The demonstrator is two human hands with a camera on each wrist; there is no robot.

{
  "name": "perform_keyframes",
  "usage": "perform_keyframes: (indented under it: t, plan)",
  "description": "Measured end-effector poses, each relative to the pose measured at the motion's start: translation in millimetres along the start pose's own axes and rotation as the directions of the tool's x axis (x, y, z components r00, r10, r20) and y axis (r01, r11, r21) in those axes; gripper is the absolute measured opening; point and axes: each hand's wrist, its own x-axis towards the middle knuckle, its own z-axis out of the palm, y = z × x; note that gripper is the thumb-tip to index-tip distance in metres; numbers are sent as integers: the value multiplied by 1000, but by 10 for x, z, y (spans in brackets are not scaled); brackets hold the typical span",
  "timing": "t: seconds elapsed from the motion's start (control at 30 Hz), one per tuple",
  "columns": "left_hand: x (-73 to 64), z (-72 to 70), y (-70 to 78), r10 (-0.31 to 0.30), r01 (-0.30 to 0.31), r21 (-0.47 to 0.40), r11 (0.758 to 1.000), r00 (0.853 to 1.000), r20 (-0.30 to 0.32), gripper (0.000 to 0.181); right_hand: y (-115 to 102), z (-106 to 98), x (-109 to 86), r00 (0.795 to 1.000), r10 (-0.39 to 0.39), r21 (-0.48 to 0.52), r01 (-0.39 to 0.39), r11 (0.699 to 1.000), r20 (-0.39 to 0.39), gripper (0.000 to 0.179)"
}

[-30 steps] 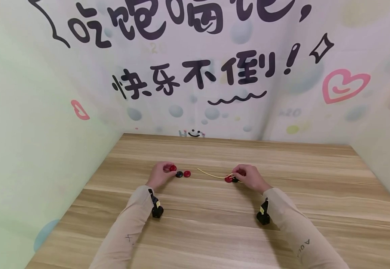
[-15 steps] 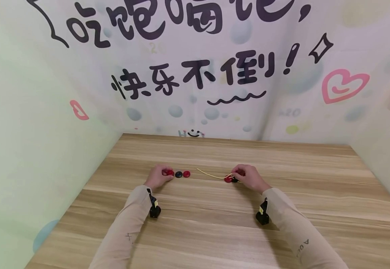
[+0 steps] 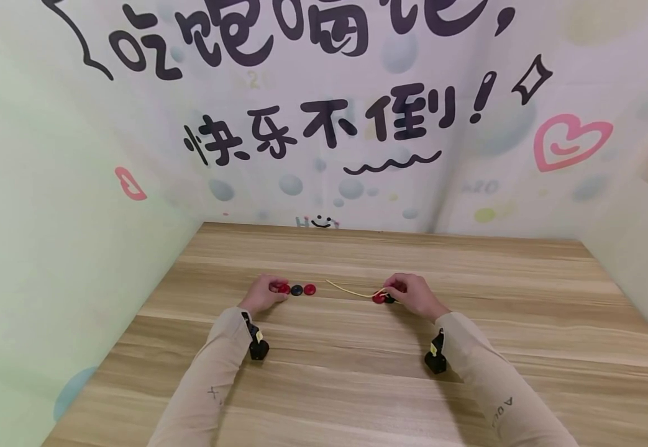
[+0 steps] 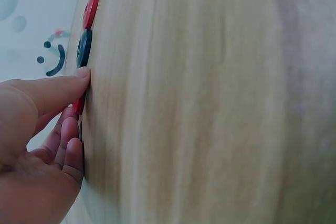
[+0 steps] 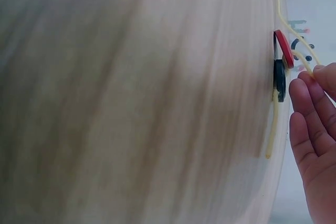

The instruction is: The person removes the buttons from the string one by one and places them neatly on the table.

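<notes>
My left hand (image 3: pixel 263 293) holds a red button-like disc (image 3: pixel 284 288) at the table, thumb on one side and fingers on the other. Beside it lie a black disc (image 3: pixel 297 290) and another red disc (image 3: pixel 309 289), forming a row. My right hand (image 3: pixel 417 296) pinches a yellow cord (image 5: pixel 303 60) between thumb and fingertips. That cord appears to pass through a red disc (image 5: pixel 284 49) and a black disc (image 5: pixel 280 80), both close below the right fingers. The red one leans, tilted, against the black one. One cord end (image 3: pixel 335 283) stretches left over the table.
The wood-grain table (image 3: pixel 335 385) reaches back to a printed cloth wall (image 3: pixel 324 186). Pale cloth also closes off the left and right sides. A small black camera (image 3: pixel 259 349) sits at the left wrist, another black camera (image 3: pixel 435 360) at the right.
My left hand has lowered its red disc from a raised, tilted position to the left end of the row. My right hand keeps its pinch on the cord, hardly moving.
</notes>
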Motion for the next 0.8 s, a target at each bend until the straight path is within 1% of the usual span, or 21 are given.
perform_keyframes:
  t: [0.2, 0.4, 0.47, 0.53, 0.63, 0.7, 0.8]
  plan:
    - [9, 14, -17, 4, -4, -28, 1000, 1000, -4, 36, -13, 5, -10, 1000, 6, -2, -6, 1000, 0, 7]
    - [11, -5, -26, -12, 11, -54, 998, 1000, -22, 37, -29, -2, -9, 1000, 4, 13, -4, 1000, 12, 6]
    - [12, -14, -4, -11, 9, -56, 998, 999, -38, 37, -31, -6, -6, 1000, 4, 22, -5, 1000, 18, 6]
    - [13, -16, 48, -11, 8, -62, 998, 998, -54, 36, -27, -12, -2, 1000, 0, 24, -1, 1000, 23, 6]
    - [8, 13, 177, 17, -23, -83, 996, 997, -73, 35, -19, -21, -2, 1000, 4, 18, -4, 1000, 24, 6]
    - [7, 64, 271, 60, -67, -95, 993, 995, -78, 34, -21, -24, 0, 1000, 7, 14, -7, 1000, 20, 7]
    - [11, 181, 401, 134, -142, -108, 984, 988, -77, 31, -42, -29, 2, 1000, 7, 11, -7, 1000, 9, 7]
